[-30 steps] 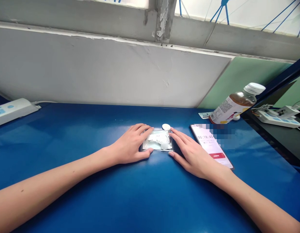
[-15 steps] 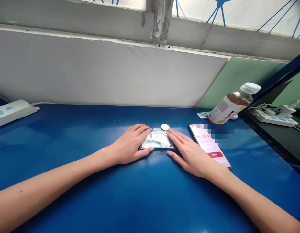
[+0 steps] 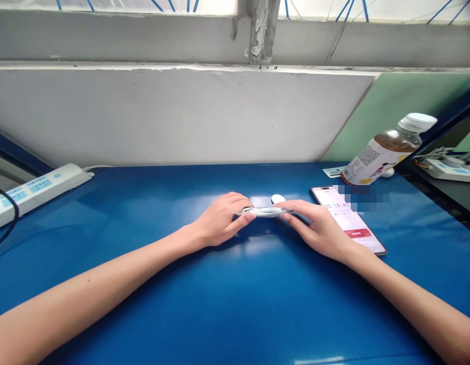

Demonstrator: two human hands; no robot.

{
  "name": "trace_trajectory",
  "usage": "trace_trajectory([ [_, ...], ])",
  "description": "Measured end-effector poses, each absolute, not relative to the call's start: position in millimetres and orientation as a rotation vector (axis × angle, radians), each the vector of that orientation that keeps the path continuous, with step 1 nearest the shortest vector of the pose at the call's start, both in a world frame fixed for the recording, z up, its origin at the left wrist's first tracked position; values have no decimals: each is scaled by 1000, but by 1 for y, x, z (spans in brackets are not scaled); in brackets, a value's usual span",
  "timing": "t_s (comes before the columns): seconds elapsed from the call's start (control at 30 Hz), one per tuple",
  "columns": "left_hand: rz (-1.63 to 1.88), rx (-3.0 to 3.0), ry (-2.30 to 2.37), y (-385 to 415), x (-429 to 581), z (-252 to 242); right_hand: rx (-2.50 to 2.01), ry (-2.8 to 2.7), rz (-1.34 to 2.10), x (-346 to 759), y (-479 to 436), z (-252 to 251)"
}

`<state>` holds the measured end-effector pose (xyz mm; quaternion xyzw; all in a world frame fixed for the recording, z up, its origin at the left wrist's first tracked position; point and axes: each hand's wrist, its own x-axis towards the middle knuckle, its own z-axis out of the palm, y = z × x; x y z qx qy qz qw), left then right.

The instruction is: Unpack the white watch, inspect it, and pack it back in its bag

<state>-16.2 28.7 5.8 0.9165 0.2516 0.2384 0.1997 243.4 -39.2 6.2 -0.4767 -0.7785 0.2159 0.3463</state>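
Observation:
A flat, clear plastic packet (image 3: 265, 212) with something silvery-white inside is held between both hands, seen nearly edge-on just over the blue table (image 3: 235, 304). My left hand (image 3: 226, 218) pinches its left end, thumb below and fingers on top. At the right end, my right hand (image 3: 314, 223) grips it between thumb and fingers. What lies inside the packet cannot be made out from this angle. Right behind it, close to my right fingertips, is a small round white disc (image 3: 278, 199).
A phone (image 3: 351, 220) showing a timer lies right of my right hand. Behind it stand a drink bottle (image 3: 387, 149) with a white cap and a small card (image 3: 332, 172). At the left lies a white power strip (image 3: 40, 190) near a black cable (image 3: 14, 213). A wall borders the back.
Both hands have closed on the packet's ends and tipped it from face-up to nearly edge-on. The camera view has shifted, moving the scene to the right.

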Motion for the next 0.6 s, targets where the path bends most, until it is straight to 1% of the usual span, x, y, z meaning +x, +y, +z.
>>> trace_trajectory([
  [0.17, 924, 2370, 951, 27, -16, 2, -1291, -1680, 860, 226, -23, 9],
  [0.3, 1069, 2380, 960, 25, -14, -1, -1288, -1437, 848, 210, -12, 0],
  [0.43, 950, 2497, 922, 27, -14, 0, -1237, -1390, 788, 203, -11, -10],
  [0.6, 765, 2537, 950, 29, -14, 1, -1298, -1548, 671, 208, -18, -13],
])
